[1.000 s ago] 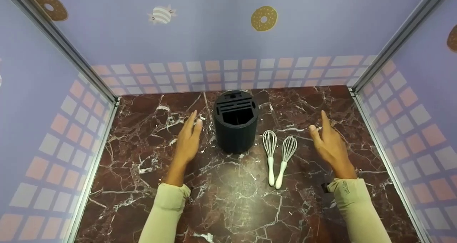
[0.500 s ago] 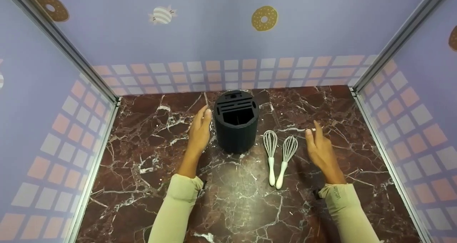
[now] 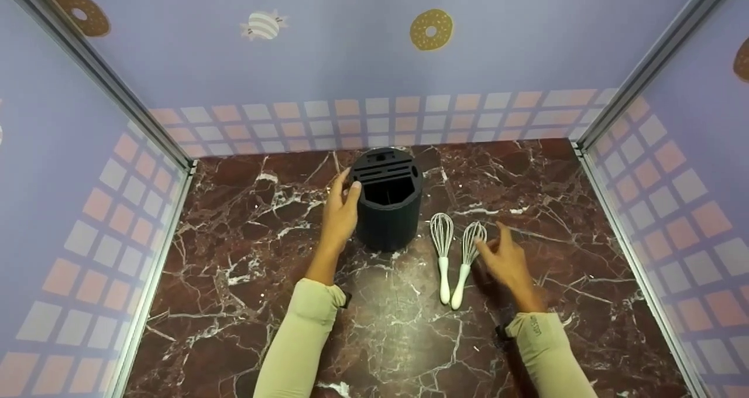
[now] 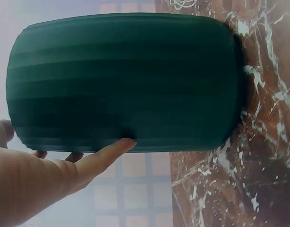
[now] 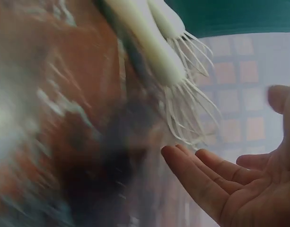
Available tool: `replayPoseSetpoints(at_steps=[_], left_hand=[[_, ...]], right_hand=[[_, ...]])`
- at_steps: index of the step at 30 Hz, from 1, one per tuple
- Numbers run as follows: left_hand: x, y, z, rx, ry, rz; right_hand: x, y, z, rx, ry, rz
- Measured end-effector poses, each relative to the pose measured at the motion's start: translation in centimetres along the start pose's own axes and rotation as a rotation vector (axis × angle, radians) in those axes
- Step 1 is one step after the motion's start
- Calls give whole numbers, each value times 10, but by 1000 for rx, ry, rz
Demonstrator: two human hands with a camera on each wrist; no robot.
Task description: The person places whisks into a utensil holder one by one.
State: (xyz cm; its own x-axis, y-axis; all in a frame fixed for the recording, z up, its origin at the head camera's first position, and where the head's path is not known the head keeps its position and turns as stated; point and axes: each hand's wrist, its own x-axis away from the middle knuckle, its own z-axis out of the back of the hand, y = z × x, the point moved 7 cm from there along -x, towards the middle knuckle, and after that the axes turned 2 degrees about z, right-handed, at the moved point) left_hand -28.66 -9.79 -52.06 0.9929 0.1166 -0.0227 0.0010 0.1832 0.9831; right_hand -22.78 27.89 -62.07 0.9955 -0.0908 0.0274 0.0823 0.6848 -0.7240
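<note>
A dark green, nearly black cylindrical utensil holder (image 3: 386,228) stands upright, its top cut with slots and one large opening. My left hand (image 3: 339,221) is at its left side, fingers and thumb mostly straight; in the left wrist view a fingertip meets the ribbed wall. Two wire whisks with pale handles lie right of the holder, a left whisk (image 3: 445,278) and a right whisk (image 3: 461,284). Beside the right whisk's wires hovers my right hand (image 3: 508,262), thumb overlapping them in the head view. In the right wrist view its fingers (image 5: 201,184) are spread loosely, holding nothing.
Everything stands on a dark red marbled tabletop (image 3: 234,339). A lilac back wall (image 3: 339,47) with printed squares rises behind the holder, and side walls with metal corner posts (image 3: 117,82) enclose the table left and right.
My left hand has moved right, from beside the utensil holder up to its wall. My right hand has come left and down to the right whisk. Holder and whisks stay put.
</note>
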Motion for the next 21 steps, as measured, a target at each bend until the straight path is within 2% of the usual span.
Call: replayPoseSetpoints(at_steps=[4,9,12,21], left_hand=[[-1,-2,-1,-14,30,-6],[-1,-4,-2,-32,26,7],[0,-4,-2,-30,27,15],[-1,-2,-5,54,6,8]], right_hand=[[3,1,-10,3,28,24],[4,-1,-16,-10,103,26],[5,-1,-22,-28,107,5],[5,-1,-31,-40,115,0]])
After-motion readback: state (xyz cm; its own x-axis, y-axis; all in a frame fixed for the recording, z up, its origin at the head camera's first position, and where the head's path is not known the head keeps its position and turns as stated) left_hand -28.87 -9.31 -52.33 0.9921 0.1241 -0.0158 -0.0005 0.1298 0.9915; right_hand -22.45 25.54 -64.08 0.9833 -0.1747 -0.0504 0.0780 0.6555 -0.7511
